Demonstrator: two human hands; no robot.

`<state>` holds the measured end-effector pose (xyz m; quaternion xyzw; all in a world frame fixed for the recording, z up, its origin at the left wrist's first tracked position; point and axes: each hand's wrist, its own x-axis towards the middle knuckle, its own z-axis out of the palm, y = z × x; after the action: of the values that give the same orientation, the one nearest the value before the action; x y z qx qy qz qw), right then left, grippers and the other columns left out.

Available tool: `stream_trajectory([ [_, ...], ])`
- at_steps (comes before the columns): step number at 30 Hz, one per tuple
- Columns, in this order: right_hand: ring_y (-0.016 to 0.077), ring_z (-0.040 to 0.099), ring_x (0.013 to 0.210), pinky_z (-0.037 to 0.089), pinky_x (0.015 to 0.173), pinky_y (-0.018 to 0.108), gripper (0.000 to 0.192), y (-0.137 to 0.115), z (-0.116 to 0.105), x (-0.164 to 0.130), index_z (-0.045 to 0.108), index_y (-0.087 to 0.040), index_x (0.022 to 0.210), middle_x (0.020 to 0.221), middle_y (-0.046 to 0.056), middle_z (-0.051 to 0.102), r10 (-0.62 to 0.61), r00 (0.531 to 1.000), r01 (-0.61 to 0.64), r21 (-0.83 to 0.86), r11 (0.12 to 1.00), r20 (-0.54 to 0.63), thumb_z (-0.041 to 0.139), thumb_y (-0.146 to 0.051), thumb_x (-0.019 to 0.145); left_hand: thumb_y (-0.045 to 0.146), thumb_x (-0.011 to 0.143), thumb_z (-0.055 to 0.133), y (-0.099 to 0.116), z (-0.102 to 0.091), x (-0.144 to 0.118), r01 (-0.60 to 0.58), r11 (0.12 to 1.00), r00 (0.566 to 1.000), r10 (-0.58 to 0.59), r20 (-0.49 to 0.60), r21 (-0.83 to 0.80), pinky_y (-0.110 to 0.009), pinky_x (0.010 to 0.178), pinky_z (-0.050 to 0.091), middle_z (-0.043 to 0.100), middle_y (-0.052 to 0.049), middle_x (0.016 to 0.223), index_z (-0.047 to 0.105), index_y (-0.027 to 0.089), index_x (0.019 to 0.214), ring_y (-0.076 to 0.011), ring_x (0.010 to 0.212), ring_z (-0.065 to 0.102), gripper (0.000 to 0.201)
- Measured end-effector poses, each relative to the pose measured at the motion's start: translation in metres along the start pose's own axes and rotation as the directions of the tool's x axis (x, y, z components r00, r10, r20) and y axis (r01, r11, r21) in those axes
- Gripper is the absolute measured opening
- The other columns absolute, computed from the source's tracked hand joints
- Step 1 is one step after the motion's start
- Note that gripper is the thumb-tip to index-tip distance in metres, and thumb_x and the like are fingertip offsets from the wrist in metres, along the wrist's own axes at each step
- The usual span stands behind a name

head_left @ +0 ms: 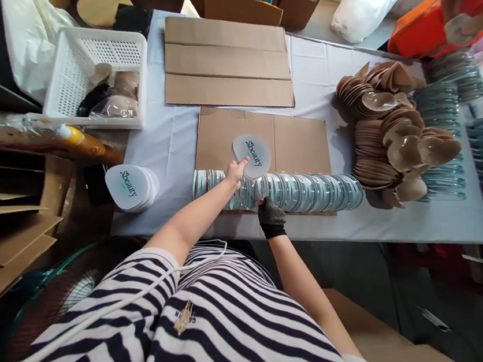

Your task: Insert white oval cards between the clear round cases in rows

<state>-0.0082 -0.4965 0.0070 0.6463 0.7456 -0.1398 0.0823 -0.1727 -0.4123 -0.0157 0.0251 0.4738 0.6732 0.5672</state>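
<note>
My bare left hand (237,173) reaches forward and its fingertips touch a white teardrop-shaped card (252,155) printed "Sbeauty", which lies on a flat brown cardboard sheet (297,137). My right hand (270,217), in a black dotted glove, rests against a long row of clear round plastic lids (308,191) lying on edge along the cardboard's near side. The fingers are hidden behind the row, so its grip cannot be judged. A stack of the same white cards (132,187) sits at the left.
A pile of tan cup-shaped pads (396,128) and stacks of clear lids (442,106) fill the right of the white-covered table (321,79). A white basket (96,75) stands at the back left, folded cardboard (225,61) behind, and an orange box (424,26) at the far right.
</note>
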Motion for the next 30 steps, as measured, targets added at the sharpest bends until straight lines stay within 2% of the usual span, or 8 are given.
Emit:
stream_trajectory([
  [7, 0.0138, 0.059, 0.075, 0.031, 0.063, 0.023, 0.028, -0.002, 0.005, 0.007, 0.064, -0.018, 0.1, 0.087, 0.005, 0.069, -0.049, 0.997, 0.033, 0.214, 0.976, 0.067, 0.039, -0.03, 0.099, 0.025, 0.071, 0.082, -0.006, -0.002, 0.001, -0.042, 0.999, 0.997, 0.042, -0.066, -0.003, -0.041, 0.099, 0.05, 0.077, -0.01, 0.095, 0.069, 0.014, 0.091, -0.0234, 0.099, 0.07, 0.026],
  [12, 0.0152, 0.061, 0.076, 0.035, 0.065, 0.024, 0.022, -0.006, 0.016, 0.009, 0.063, -0.018, 0.099, 0.09, 0.009, 0.069, -0.024, 0.991, -0.007, 0.225, 0.974, 0.134, 0.043, -0.027, 0.097, 0.025, 0.07, 0.083, -0.006, -0.002, 0.0, -0.036, 0.998, 0.996, 0.033, -0.079, -0.043, -0.041, 0.099, 0.05, 0.076, -0.01, 0.097, 0.07, 0.014, 0.092, -0.0239, 0.101, 0.07, 0.028],
  [15, 0.0122, 0.057, 0.064, 0.039, 0.06, 0.022, 0.015, -0.002, 0.017, 0.011, 0.057, -0.02, 0.096, 0.078, 0.003, 0.065, -0.073, 0.933, -0.143, 0.549, 0.824, 0.353, 0.045, -0.029, 0.094, 0.025, 0.069, 0.083, -0.008, -0.002, -0.001, -0.061, 0.998, 0.993, 0.057, -0.104, -0.034, -0.04, 0.099, 0.05, 0.076, -0.009, 0.095, 0.07, 0.014, 0.09, -0.0235, 0.101, 0.07, 0.027],
  [20, 0.0095, 0.041, 0.046, 0.037, 0.049, 0.019, 0.029, 0.007, 0.008, 0.015, 0.05, -0.024, 0.111, 0.059, -0.008, 0.045, -0.318, 0.799, -0.398, 0.844, 0.359, 0.511, 0.04, -0.043, 0.092, 0.026, 0.072, 0.081, -0.01, 0.001, -0.001, -0.115, 0.991, 0.98, 0.123, -0.154, 0.063, -0.038, 0.098, 0.05, 0.076, -0.008, 0.091, 0.071, 0.014, 0.087, -0.0235, 0.101, 0.069, 0.022],
  [22, 0.0111, 0.042, 0.046, 0.037, 0.048, 0.02, 0.037, 0.008, -0.001, 0.021, 0.054, -0.021, 0.115, 0.055, -0.008, 0.042, -0.329, 0.789, -0.381, 0.834, 0.399, 0.518, 0.047, -0.047, 0.089, 0.025, 0.073, 0.08, -0.008, 0.003, -0.003, -0.109, 0.989, 0.978, 0.124, -0.168, 0.096, -0.039, 0.097, 0.05, 0.076, -0.008, 0.089, 0.07, 0.014, 0.084, -0.0244, 0.101, 0.069, 0.019],
  [25, 0.0169, 0.057, 0.062, 0.046, 0.058, 0.026, 0.037, 0.011, -0.024, 0.04, 0.064, -0.016, 0.106, 0.065, 0.002, 0.06, -0.164, 0.912, -0.158, 0.692, 0.704, 0.375, 0.053, -0.046, 0.086, 0.024, 0.072, 0.08, -0.003, 0.006, -0.01, -0.116, 0.987, 0.974, 0.135, -0.18, 0.112, -0.04, 0.097, 0.05, 0.076, -0.008, 0.085, 0.07, 0.014, 0.08, -0.0258, 0.102, 0.069, 0.016],
  [27, 0.0216, 0.064, 0.085, 0.05, 0.074, 0.032, 0.04, 0.012, -0.042, 0.054, 0.063, -0.016, 0.114, 0.092, 0.011, 0.069, -0.06, 0.993, -0.013, 0.607, 0.794, 0.1, 0.05, -0.044, 0.089, 0.025, 0.072, 0.08, -0.001, 0.006, -0.019, -0.154, 0.984, 0.979, 0.164, -0.121, 0.089, -0.04, 0.098, 0.05, 0.076, -0.008, 0.087, 0.071, 0.014, 0.082, -0.0256, 0.103, 0.069, 0.017],
  [30, 0.0251, 0.055, 0.12, 0.046, 0.098, 0.041, 0.057, 0.01, -0.059, 0.062, 0.045, -0.017, 0.141, 0.134, 0.016, 0.058, -0.072, 0.947, 0.238, 0.533, 0.812, -0.314, 0.042, -0.045, 0.092, 0.028, 0.071, 0.08, -0.002, 0.004, -0.039, -0.184, 0.983, 0.983, 0.184, 0.026, 0.021, -0.041, 0.099, 0.05, 0.077, -0.008, 0.095, 0.073, 0.015, 0.092, -0.0254, 0.105, 0.069, 0.025],
])
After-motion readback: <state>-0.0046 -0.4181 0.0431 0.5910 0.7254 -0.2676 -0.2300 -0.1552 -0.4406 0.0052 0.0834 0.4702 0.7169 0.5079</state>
